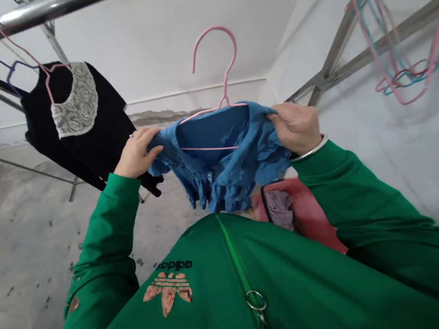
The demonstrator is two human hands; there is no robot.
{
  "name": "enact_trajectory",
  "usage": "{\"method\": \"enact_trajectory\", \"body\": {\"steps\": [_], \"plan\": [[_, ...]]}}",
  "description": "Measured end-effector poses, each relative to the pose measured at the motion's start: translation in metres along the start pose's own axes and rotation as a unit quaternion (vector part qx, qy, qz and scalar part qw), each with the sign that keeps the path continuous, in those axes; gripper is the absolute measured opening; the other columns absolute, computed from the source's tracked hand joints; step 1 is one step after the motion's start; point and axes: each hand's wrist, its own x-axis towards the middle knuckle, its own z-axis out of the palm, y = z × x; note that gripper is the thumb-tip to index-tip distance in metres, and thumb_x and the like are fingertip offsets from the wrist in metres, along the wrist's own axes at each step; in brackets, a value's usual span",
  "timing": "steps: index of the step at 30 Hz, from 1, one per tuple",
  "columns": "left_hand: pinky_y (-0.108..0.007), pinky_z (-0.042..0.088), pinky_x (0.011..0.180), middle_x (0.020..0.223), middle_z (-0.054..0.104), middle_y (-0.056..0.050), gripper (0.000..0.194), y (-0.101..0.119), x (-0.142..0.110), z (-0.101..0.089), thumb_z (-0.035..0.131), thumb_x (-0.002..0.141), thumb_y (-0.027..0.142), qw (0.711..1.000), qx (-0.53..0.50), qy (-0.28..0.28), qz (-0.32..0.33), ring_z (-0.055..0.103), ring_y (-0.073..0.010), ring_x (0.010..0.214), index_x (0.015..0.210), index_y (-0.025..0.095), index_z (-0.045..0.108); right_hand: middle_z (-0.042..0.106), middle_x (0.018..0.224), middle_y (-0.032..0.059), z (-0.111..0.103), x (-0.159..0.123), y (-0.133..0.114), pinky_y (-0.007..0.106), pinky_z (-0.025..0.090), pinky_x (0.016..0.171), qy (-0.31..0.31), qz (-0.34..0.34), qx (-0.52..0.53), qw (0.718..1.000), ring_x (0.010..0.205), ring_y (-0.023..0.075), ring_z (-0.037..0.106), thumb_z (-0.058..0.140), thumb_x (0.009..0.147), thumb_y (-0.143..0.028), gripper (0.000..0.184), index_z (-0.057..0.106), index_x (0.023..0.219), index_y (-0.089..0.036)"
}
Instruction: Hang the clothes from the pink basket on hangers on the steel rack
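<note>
Here, left hand (136, 153), right hand (295, 128) gripped opposite sides of blue shirt (221, 177), wide apart; pink hanger (225, 80) inside collar, hook upward.

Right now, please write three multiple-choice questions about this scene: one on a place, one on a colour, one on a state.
1. Where does the black top hang?
A) On the overhead metal rail
B) On the floor
C) On the right wall

2. What colour is the hanger inside the blue shirt?
A) Green
B) Pink
C) Purple

3. What do the left hand and right hand do?
A) Only one holds the shirt
B) Neither touches it
C) Both hold it

Answers:
1. A, its hanger hooks over the rail.
2. B, the hook shows pink.
3. C, both hands' fingers grip the fabric.
</note>
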Motion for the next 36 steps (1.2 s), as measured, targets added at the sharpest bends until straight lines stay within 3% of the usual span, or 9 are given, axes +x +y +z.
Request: {"method": "enact_trajectory", "body": {"steps": [4, 8, 13, 17, 20, 23, 26, 31, 36], "plan": [[-0.036, 0.047, 0.091, 0.105, 0.066, -0.009, 0.037, -0.005, 0.002, 0.001, 0.041, 0.09, 0.034, 0.998, -0.067, -0.005, -0.013, 0.06, -0.0225, 0.098, 0.113, 0.016, 0.064, 0.071, 0.081, 0.0099, -0.004, 0.003, 0.0, 0.029, 0.052, 0.066, -0.005, 0.018, 0.031, 0.999, 0.076, 0.0194, 0.068, 0.04, 0.096, -0.034, 0.033, 0.067, 0.093, -0.015], [-0.036, 0.049, 0.089, 0.103, 0.065, -0.008, 0.036, -0.009, 0.0, -0.017, 0.042, 0.091, 0.036, 0.995, -0.095, -0.028, 0.015, 0.06, -0.022, 0.096, 0.11, 0.018, 0.067, 0.07, 0.085, 0.011, -0.004, 0.001, 0.002, 0.032, 0.052, 0.073, -0.028, 0.072, 0.083, 0.994, 0.081, 0.0216, 0.068, 0.04, 0.095, -0.039, 0.033, 0.066, 0.097, -0.017], [-0.044, 0.044, 0.096, 0.118, 0.058, -0.011, 0.039, 0.019, 0.009, -0.016, 0.048, 0.089, 0.035, 0.997, 0.003, 0.028, 0.07, 0.054, -0.0274, 0.112, 0.123, 0.02, 0.06, 0.069, 0.086, 0.0089, 0.005, 0.003, -0.004, 0.033, 0.052, 0.076, -0.038, 0.072, 0.114, 0.99, 0.083, 0.021, 0.067, 0.04, 0.095, -0.04, 0.034, 0.066, 0.096, -0.019], [-0.032, 0.046, 0.079, 0.095, 0.064, -0.008, 0.033, 0.044, 0.019, 0.007, 0.038, 0.095, 0.034, 0.996, 0.025, 0.073, 0.035, 0.061, -0.0216, 0.092, 0.109, 0.018, 0.063, 0.067, 0.084, 0.0076, 0.017, 0.014, -0.01, 0.033, 0.052, 0.075, -0.063, 0.053, 0.128, 0.988, 0.081, 0.0201, 0.065, 0.04, 0.096, -0.04, 0.034, 0.067, 0.093, -0.019], [-0.027, 0.044, 0.07, 0.085, 0.064, -0.006, 0.029, 0.044, 0.021, 0.013, 0.039, 0.096, 0.033, 0.989, 0.038, 0.143, -0.002, 0.061, -0.0181, 0.082, 0.092, 0.019, 0.064, 0.066, 0.088, 0.0079, 0.016, 0.023, -0.004, 0.035, 0.051, 0.079, -0.053, 0.065, 0.14, 0.987, 0.085, 0.0202, 0.063, 0.042, 0.095, -0.045, 0.034, 0.065, 0.096, -0.02], [-0.027, 0.042, 0.066, 0.082, 0.066, -0.005, 0.025, 0.035, 0.018, 0.007, 0.042, 0.093, 0.03, 0.981, 0.054, 0.187, -0.022, 0.061, -0.0175, 0.077, 0.087, 0.018, 0.063, 0.063, 0.095, 0.0089, 0.006, 0.021, 0.008, 0.036, 0.049, 0.083, 0.019, 0.145, 0.13, 0.981, 0.089, 0.0199, 0.06, 0.044, 0.093, -0.052, 0.038, 0.061, 0.099, -0.02], [-0.029, 0.042, 0.065, 0.081, 0.066, -0.007, 0.028, 0.032, 0.015, 0.001, 0.041, 0.094, 0.03, 0.977, 0.062, 0.203, -0.027, 0.061, -0.0186, 0.075, 0.085, 0.017, 0.064, 0.061, 0.086, 0.0069, 0.005, 0.007, 0.01, 0.033, 0.048, 0.076, 0.027, 0.25, 0.143, 0.957, 0.08, 0.0177, 0.057, 0.044, 0.09, -0.061, 0.045, 0.06, 0.092, -0.018], [-0.03, 0.042, 0.066, 0.08, 0.065, -0.007, 0.026, 0.038, 0.016, 0.001, 0.042, 0.093, 0.032, 0.978, 0.063, 0.197, -0.015, 0.061, -0.019, 0.075, 0.083, 0.019, 0.062, 0.051, 0.064, 0.0018, 0.036, -0.007, -0.01, 0.03, 0.041, 0.063, -0.086, 0.348, 0.261, 0.896, 0.063, 0.0142, 0.047, 0.048, 0.075, -0.078, 0.062, 0.055, 0.07, -0.017], [-0.029, 0.041, 0.063, 0.077, 0.065, -0.006, 0.028, 0.035, 0.016, 0.0, 0.041, 0.092, 0.032, 0.977, 0.093, 0.192, -0.009, 0.06, -0.0186, 0.074, 0.082, 0.02, 0.063, 0.047, 0.064, -0.0001, 0.04, 0.009, -0.006, 0.027, 0.041, 0.06, 0.003, 0.39, 0.418, 0.821, 0.064, 0.0133, 0.047, 0.054, 0.075, -0.074, 0.055, 0.052, 0.07, -0.019]]}}
